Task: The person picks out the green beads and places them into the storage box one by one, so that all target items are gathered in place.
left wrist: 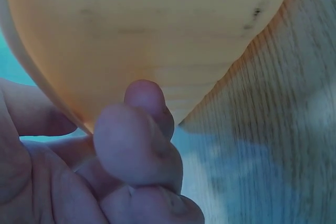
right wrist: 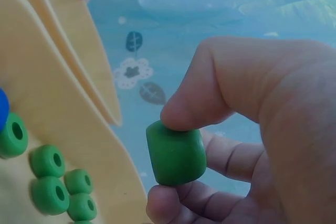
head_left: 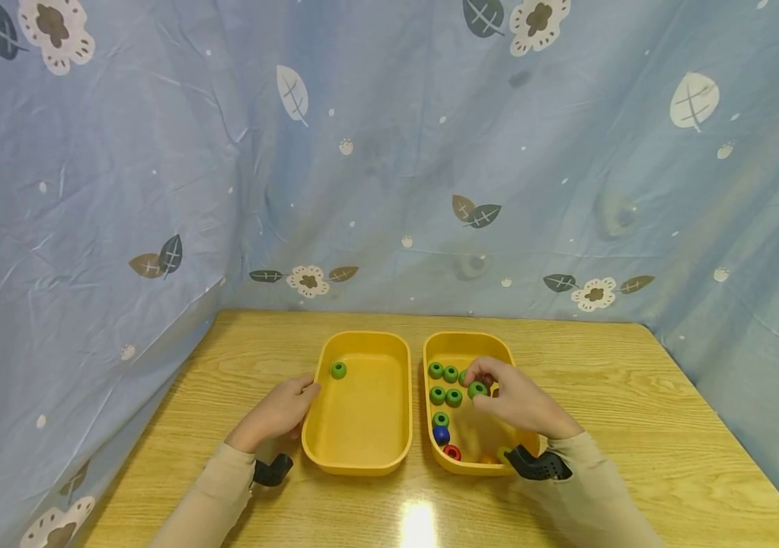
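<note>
My right hand (head_left: pixel 519 399) pinches a green bead (right wrist: pixel 177 153) between thumb and fingertips, above the right yellow tray (head_left: pixel 467 344). Below it lie several green beads (head_left: pixel 438 395) along that tray's left side, a blue bead (head_left: pixel 441 435) and a red bead (head_left: pixel 452 454) nearer the front. The hand covers part of this tray's right side. At the left yellow tray (head_left: pixel 365 418), my left hand (head_left: pixel 279 415) grips the left rim, its fingers against the outer wall in the left wrist view. One loose green bead (head_left: pixel 338 370) sits in that tray's far left corner.
Both trays stand side by side with a narrow gap on a wooden table (head_left: pixel 636 426). An orange bead (head_left: pixel 488 460) and a yellowish bead (head_left: pixel 504 455) lie at the right tray's front, partly hidden by the wrist. A blue patterned cloth (head_left: pixel 403 152) hangs behind the table.
</note>
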Demonstrator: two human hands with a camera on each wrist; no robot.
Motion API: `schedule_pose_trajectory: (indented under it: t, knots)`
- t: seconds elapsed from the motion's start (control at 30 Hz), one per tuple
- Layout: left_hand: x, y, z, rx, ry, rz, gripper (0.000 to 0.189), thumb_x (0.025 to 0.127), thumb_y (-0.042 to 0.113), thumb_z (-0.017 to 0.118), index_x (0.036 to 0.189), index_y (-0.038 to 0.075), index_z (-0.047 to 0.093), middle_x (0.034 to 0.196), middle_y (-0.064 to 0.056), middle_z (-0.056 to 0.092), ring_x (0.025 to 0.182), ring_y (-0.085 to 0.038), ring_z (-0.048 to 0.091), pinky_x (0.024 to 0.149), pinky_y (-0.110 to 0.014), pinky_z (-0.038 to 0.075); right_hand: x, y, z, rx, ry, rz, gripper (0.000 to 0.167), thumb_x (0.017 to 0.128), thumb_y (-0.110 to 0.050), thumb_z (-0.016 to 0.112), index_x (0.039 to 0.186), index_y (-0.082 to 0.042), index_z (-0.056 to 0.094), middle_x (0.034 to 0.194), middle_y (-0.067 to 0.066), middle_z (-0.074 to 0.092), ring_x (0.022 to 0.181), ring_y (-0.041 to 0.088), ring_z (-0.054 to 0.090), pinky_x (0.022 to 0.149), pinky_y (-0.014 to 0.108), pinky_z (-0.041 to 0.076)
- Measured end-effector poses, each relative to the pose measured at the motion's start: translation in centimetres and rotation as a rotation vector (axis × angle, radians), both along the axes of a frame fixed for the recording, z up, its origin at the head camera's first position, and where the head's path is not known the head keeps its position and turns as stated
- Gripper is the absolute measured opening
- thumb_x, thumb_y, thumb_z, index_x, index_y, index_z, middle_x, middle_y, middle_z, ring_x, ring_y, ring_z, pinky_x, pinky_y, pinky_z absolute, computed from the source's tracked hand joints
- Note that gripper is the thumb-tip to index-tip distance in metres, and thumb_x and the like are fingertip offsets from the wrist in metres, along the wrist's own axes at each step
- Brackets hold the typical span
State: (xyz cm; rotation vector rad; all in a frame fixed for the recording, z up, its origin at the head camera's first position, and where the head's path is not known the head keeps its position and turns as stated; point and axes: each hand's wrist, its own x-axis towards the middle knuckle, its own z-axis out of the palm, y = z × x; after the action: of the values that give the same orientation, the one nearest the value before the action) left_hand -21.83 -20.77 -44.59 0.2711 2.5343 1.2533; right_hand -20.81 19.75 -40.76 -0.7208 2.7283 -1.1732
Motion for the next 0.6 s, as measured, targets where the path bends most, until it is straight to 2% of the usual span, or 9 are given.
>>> schedule_pose_trajectory:
  t: [0.33, 0.6]
  knots:
    - [-0.16, -0.09, -0.25, -0.004, -0.009, -0.007, 0.049, 0.115, 0.024, 0.036, 0.158, 0.001, 0.042, 0.056, -0.005, 0.052, 0.042, -0.016, 0.044, 0.048, -0.034, 0.046, -0.02, -0.27, -0.01, -0.02, -0.018, -0.001, 0.023, 0.092, -0.002, 0.062, 0.107, -0.018, 0.063, 0.104, -0.001, 0.06, 0.09, 0.019, 0.052, 0.077, 0.031, 0.044]
    - [-0.11, 0.07, 0.0, 0.005, -0.012, -0.004, 0.046, 0.115, 0.024, 0.036, 0.154, 0.001, 0.047, 0.061, -0.006, 0.054, 0.045, -0.017, 0.046, 0.049, -0.033, 0.047, 0.01, -0.48, -0.01, -0.035, 0.009, 0.016, 0.021, 0.093, -0.003, 0.063, 0.108, -0.018, 0.062, 0.102, 0.0, 0.06, 0.09, 0.017, 0.051, 0.078, 0.031, 0.044]
